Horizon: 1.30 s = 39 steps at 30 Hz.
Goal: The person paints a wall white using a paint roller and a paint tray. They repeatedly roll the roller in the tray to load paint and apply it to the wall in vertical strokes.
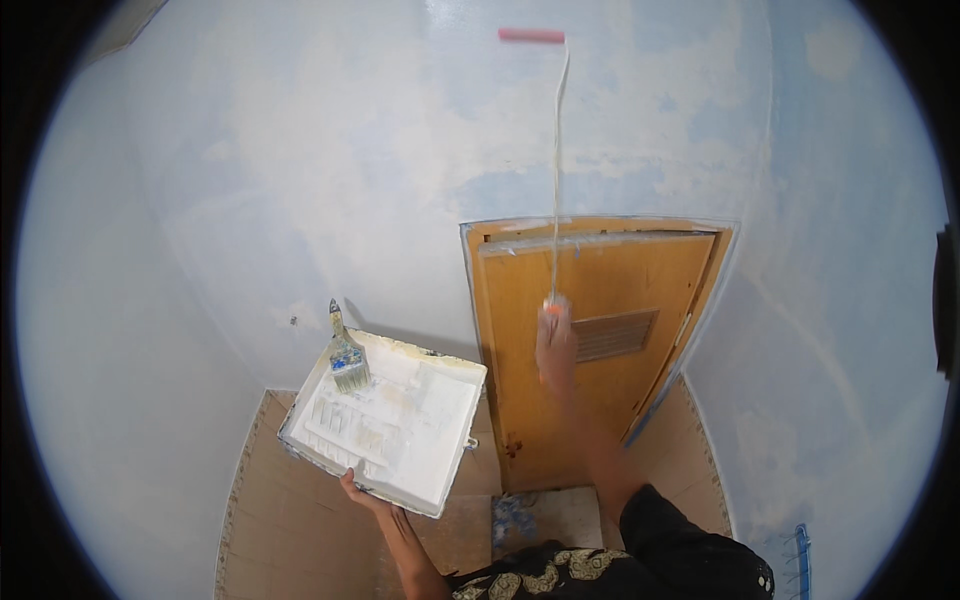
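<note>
My right hand (556, 335) is closed around the handle of a long-framed paint roller (556, 150), arm stretched out in front of the door. Its pink roller sleeve (532, 36) lies against the patchy blue and white wall (330, 150), high up. On the left, my left hand (365, 492) grips the near edge of a white paint tray (425, 470), its fingers partly hidden beneath. White paint coats the tray. A paintbrush (347, 358) with a paint-stained handle rests across the tray's far left corner, bristles inside.
A wooden door (590, 400) with a vent grille (617, 335) stands ahead in its frame. Tan tiles (290, 500) cover the lower walls. A small wall outlet or hole (294, 321) shows left of the tray. A blue rack (803, 560) is at lower right.
</note>
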Each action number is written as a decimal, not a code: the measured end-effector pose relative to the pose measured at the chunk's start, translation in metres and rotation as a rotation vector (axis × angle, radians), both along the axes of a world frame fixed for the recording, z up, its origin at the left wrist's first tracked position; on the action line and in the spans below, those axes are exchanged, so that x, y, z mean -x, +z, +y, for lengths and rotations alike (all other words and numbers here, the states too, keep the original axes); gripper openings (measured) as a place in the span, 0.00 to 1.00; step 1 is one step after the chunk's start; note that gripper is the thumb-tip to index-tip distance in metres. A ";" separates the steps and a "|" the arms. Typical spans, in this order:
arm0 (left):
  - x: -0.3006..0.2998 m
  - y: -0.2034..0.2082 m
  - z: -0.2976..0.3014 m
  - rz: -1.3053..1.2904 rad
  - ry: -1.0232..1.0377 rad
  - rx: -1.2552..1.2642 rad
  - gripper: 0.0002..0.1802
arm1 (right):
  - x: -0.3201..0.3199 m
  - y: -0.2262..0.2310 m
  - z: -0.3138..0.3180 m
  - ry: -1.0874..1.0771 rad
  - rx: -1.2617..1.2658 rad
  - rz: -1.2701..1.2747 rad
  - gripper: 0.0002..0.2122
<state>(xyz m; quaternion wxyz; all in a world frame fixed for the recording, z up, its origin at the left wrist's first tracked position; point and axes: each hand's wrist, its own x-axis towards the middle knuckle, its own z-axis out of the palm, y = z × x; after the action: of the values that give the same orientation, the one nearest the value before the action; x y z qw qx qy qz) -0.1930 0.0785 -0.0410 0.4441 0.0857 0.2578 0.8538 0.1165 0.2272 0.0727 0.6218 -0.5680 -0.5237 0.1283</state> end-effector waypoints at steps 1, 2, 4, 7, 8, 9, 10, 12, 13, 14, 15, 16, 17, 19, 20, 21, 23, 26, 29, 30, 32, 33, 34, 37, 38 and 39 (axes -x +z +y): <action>0.006 0.003 -0.006 0.005 -0.012 -0.008 0.41 | 0.000 0.025 0.003 -0.015 -0.079 -0.022 0.14; 0.008 0.007 -0.007 -0.008 -0.013 -0.011 0.41 | -0.002 0.053 0.010 -0.029 -0.179 -0.051 0.13; 0.013 0.015 -0.016 -0.033 -0.015 -0.014 0.41 | -0.012 0.086 0.036 -0.113 -0.464 -0.133 0.13; 0.031 0.021 -0.042 -0.065 -0.052 -0.085 0.41 | 0.002 0.160 0.008 -0.159 -0.474 -0.153 0.14; 0.032 0.025 -0.047 -0.065 -0.060 -0.067 0.41 | 0.001 0.182 -0.003 -0.127 -0.413 -0.119 0.14; 0.037 0.025 -0.054 -0.058 -0.063 -0.077 0.42 | 0.005 0.205 -0.013 -0.084 -0.351 -0.083 0.15; 0.043 0.023 -0.060 -0.050 -0.069 -0.088 0.42 | 0.008 0.225 -0.021 -0.043 -0.289 -0.049 0.15; 0.056 0.017 -0.081 -0.096 -0.109 -0.144 0.42 | 0.024 0.264 -0.037 -0.013 -0.327 -0.065 0.15; 0.061 0.017 -0.089 -0.097 -0.074 -0.121 0.42 | 0.033 0.284 -0.045 0.006 -0.346 -0.074 0.16; 0.062 0.022 -0.104 -0.096 -0.041 -0.092 0.42 | 0.041 0.304 -0.055 -0.005 -0.336 -0.072 0.15; 0.063 0.023 -0.112 -0.092 -0.018 -0.045 0.41 | 0.043 0.320 -0.061 -0.027 -0.308 -0.068 0.14; 0.066 0.019 -0.114 -0.111 -0.023 -0.031 0.41 | 0.042 0.336 -0.065 -0.049 -0.280 -0.063 0.13; 0.070 0.013 -0.117 -0.109 -0.049 -0.058 0.41 | 0.039 0.350 -0.065 -0.077 -0.301 -0.061 0.13; 0.080 0.004 -0.124 -0.100 -0.084 -0.106 0.41 | 0.041 0.376 -0.069 -0.098 -0.310 -0.051 0.14; 0.084 0.004 -0.129 -0.107 -0.069 -0.105 0.41 | 0.047 0.389 -0.078 -0.093 -0.302 -0.048 0.15; 0.083 0.007 -0.132 -0.114 -0.066 -0.107 0.42 | 0.048 0.402 -0.086 -0.099 -0.295 -0.045 0.15; 0.087 0.003 -0.133 -0.111 -0.059 -0.125 0.42 | 0.046 0.423 -0.092 -0.122 -0.313 -0.071 0.16; 0.091 -0.017 -0.131 -0.088 -0.060 -0.138 0.42 | 0.034 0.428 -0.105 -0.095 -0.304 -0.042 0.16; 0.088 -0.027 -0.139 -0.092 -0.073 -0.107 0.42 | 0.010 0.406 -0.118 -0.053 -0.394 -0.065 0.17; 0.086 -0.029 -0.143 -0.095 -0.068 -0.092 0.42 | 0.004 0.393 -0.128 -0.055 -0.428 -0.069 0.17; 0.081 -0.033 -0.148 -0.093 -0.060 -0.069 0.42 | -0.016 0.377 -0.138 -0.097 -0.459 -0.083 0.17; 0.079 -0.035 -0.149 -0.088 -0.057 -0.062 0.42 | -0.029 0.371 -0.141 -0.136 -0.456 -0.092 0.17; 0.076 -0.037 -0.148 -0.082 -0.055 -0.054 0.42 | -0.039 0.367 -0.142 -0.175 -0.451 -0.102 0.17; 0.073 -0.046 -0.124 -0.084 -0.051 -0.160 0.42 | -0.059 0.389 -0.144 -0.104 -0.512 -0.122 0.17; 0.068 -0.042 -0.125 -0.082 -0.049 -0.150 0.42 | -0.067 0.389 -0.142 -0.100 -0.488 -0.112 0.16; 0.063 -0.037 -0.125 -0.080 -0.048 -0.140 0.42 | -0.074 0.388 -0.141 -0.097 -0.465 -0.104 0.16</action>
<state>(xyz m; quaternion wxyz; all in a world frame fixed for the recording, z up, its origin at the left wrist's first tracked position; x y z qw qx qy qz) -0.2560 -0.0464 -0.0782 0.4672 0.0886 0.1772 0.8617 0.1909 0.0861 0.4611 0.7135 -0.4402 -0.5423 -0.0551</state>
